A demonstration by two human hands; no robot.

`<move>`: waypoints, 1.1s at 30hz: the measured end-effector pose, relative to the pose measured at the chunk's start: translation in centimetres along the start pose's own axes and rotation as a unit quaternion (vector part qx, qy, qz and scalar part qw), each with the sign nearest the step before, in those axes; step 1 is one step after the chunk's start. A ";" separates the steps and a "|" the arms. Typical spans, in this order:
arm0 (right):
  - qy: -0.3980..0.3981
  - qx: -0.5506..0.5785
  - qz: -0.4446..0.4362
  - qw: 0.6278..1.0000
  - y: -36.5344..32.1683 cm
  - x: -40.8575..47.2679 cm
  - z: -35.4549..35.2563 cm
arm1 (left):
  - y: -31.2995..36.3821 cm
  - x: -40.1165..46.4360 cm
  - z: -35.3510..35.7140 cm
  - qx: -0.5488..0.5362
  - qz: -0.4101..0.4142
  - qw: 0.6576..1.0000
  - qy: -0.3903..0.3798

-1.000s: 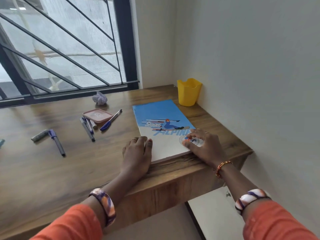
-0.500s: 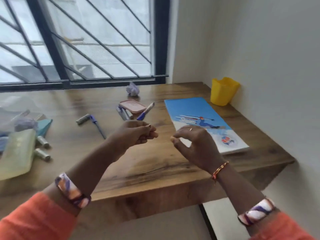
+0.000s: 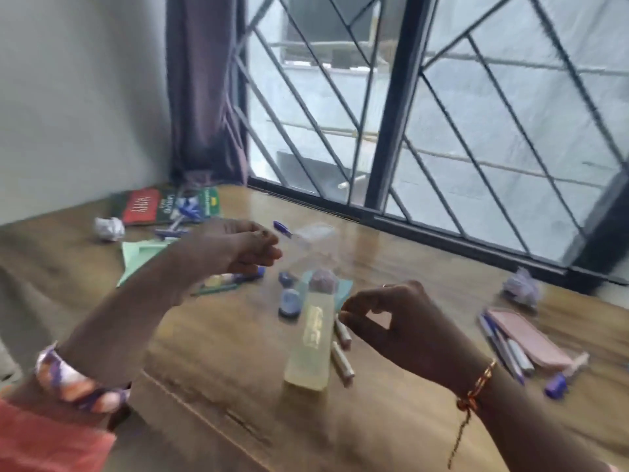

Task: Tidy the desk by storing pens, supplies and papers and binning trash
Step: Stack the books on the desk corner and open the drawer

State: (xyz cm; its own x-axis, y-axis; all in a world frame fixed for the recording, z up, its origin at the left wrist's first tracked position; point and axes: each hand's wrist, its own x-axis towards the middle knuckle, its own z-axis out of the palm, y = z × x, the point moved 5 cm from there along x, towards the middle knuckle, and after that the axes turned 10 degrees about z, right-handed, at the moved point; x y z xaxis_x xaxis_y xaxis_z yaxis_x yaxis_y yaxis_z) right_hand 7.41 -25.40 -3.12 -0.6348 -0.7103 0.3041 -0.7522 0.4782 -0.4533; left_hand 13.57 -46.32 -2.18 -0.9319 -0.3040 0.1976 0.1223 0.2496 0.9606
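Note:
The view is blurred by motion. My left hand (image 3: 238, 247) hovers above the desk with fingers loosely curled, holding nothing. My right hand (image 3: 391, 321) hangs lower, thumb and fingers bent, empty too. Between them lies a long pale yellow case (image 3: 311, 345) with two silver tubes (image 3: 342, 349) beside it. A clear plastic box (image 3: 315, 247) stands behind it over a teal paper (image 3: 343, 289) and a crumpled wad (image 3: 321, 281). Pens (image 3: 503, 349) and a pink case (image 3: 527, 337) lie at the right.
Crumpled paper balls lie at the far left (image 3: 109, 228) and at the right (image 3: 522, 287). Books (image 3: 149, 206) and a green paper (image 3: 139, 253) sit near the left wall. The wooden desk (image 3: 221, 386) runs along a barred window (image 3: 425, 131) with a curtain (image 3: 204, 90).
The view has swung left from the blue notebook and yellow cup to the desk's left side. Both hands left the notebook, rose off the desk and stay empty.

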 end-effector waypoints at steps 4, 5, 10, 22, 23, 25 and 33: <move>-0.049 0.020 -0.041 0.998 -3.1 8.3 4.9 | -4.3 3.5 -11.1 0.014 -0.031 0.996 0.087; -0.069 0.018 -0.046 0.996 -3.8 10.4 6.3 | -5.5 4.3 -13.5 0.022 -0.041 0.993 0.105; -0.173 -0.048 -0.074 0.981 -7.0 20.1 13.1 | -9.8 9.1 -22.5 0.053 -0.084 0.982 0.164; -0.192 0.014 0.224 0.955 -4.8 41.0 23.8 | -18.2 20.7 -34.6 0.181 -0.251 0.931 0.191; -0.190 0.015 0.252 0.949 -4.3 42.1 24.8 | -18.8 21.3 -34.7 0.192 -0.253 0.931 0.180; -0.177 0.059 0.309 0.933 -3.3 43.8 26.8 | -19.4 22.3 -34.8 0.214 -0.248 0.927 0.181; -0.108 0.300 0.449 0.835 -0.1 45.6 28.3 | -19.6 23.4 -37.0 0.092 -0.255 0.930 0.248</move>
State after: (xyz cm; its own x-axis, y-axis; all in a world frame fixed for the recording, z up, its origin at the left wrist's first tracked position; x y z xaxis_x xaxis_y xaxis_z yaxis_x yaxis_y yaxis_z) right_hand -16.47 -72.45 -12.95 -0.7997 -0.3116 -0.5132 0.2748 0.5699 -0.7744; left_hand 2.03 -92.32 -9.14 -0.5751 -0.8012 -0.1656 -0.3967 0.0960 0.9129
